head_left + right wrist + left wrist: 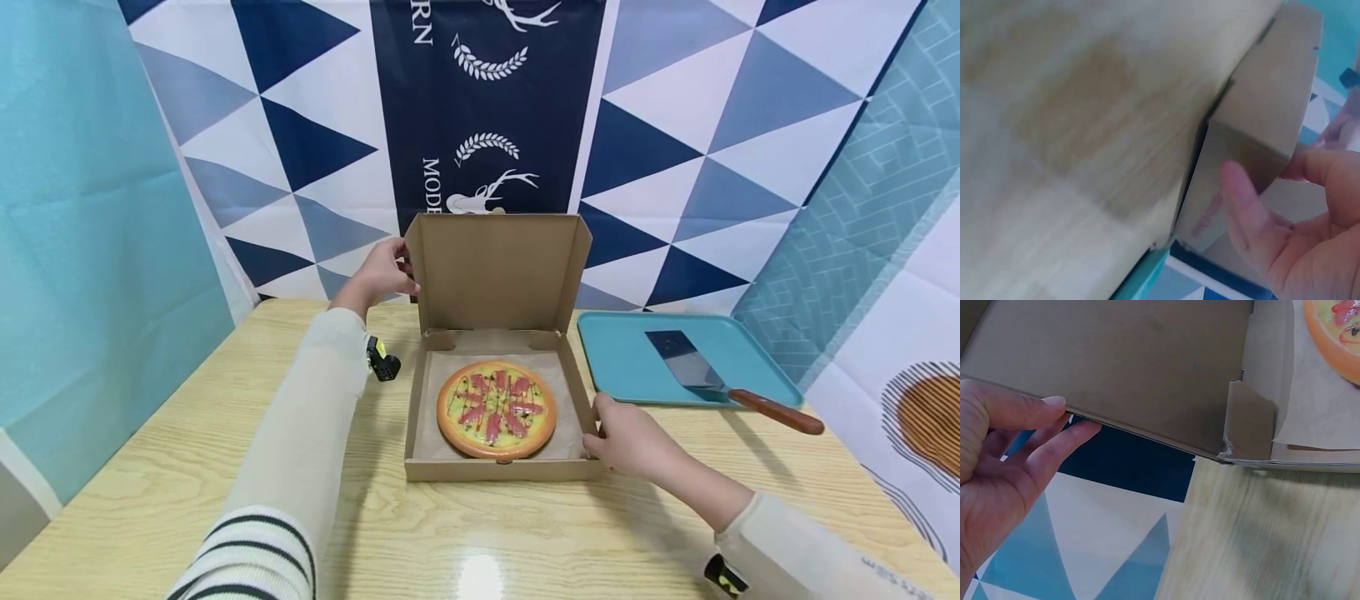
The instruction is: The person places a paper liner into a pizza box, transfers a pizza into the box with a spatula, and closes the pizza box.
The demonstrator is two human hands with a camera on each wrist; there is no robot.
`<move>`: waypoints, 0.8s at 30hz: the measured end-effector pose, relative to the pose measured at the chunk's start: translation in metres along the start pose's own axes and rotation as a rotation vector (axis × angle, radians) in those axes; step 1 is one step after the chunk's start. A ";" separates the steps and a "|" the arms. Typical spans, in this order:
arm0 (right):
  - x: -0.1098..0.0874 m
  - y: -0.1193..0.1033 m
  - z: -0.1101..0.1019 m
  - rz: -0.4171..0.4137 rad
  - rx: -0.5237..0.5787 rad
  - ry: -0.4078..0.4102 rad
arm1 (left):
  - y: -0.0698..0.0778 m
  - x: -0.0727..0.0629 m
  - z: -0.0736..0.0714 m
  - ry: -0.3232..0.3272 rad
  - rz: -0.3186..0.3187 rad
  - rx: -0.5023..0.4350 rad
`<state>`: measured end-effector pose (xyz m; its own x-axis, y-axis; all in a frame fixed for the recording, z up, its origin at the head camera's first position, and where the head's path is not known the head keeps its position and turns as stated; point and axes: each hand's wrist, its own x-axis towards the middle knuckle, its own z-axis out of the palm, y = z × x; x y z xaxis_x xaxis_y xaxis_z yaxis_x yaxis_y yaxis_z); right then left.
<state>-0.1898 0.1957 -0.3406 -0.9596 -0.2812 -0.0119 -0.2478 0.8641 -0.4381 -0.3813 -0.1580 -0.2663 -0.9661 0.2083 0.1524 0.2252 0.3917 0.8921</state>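
Note:
An open cardboard pizza box (498, 472) stands on the table, its lid (495, 271) raised nearly upright at the back. Inside, on a paper liner (561, 446), lies a whole pizza (497, 410) with pink topping strips and a browned rim. My left hand (382, 271) pinches the lid's left edge; in the left wrist view the thumb lies on the inner face and the fingers behind. At the box's front right corner, my right hand (637, 437) grips the side wall, thumb at the rim and fingers against the outside (1241, 194).
On the right of the wooden table (225, 425) sits a blue tray (615, 350). A spatula (686, 358) lies on it, its wooden handle reaching past the tray's front edge. Behind the box hangs a patterned cloth (487, 100).

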 end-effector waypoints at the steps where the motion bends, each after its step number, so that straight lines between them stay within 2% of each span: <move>1: 0.002 0.001 -0.002 -0.011 -0.017 0.003 | -0.001 0.000 0.000 0.002 -0.003 -0.003; 6: 0.018 0.010 -0.016 -0.070 -0.081 0.056 | -0.003 -0.003 0.002 0.016 -0.007 -0.007; 8: 0.027 0.014 -0.024 -0.097 -0.075 0.108 | -0.003 -0.004 0.003 0.020 -0.002 -0.002; 13: 0.053 0.020 -0.051 -0.101 -0.044 0.278 | -0.004 -0.004 0.003 0.023 0.010 0.020; 18: 0.084 0.021 -0.080 -0.053 0.089 0.386 | -0.004 -0.005 0.003 0.030 0.032 0.055; 21: 0.102 0.017 -0.091 -0.006 0.202 0.390 | -0.002 -0.006 0.004 0.037 0.046 0.096; 24: 0.119 0.012 -0.099 0.044 0.369 0.374 | -0.001 -0.006 0.006 0.050 0.061 0.149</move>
<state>-0.3202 0.2137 -0.2587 -0.9669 -0.0219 0.2544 -0.2075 0.6481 -0.7327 -0.3752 -0.1545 -0.2705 -0.9544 0.1924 0.2285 0.2961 0.5090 0.8083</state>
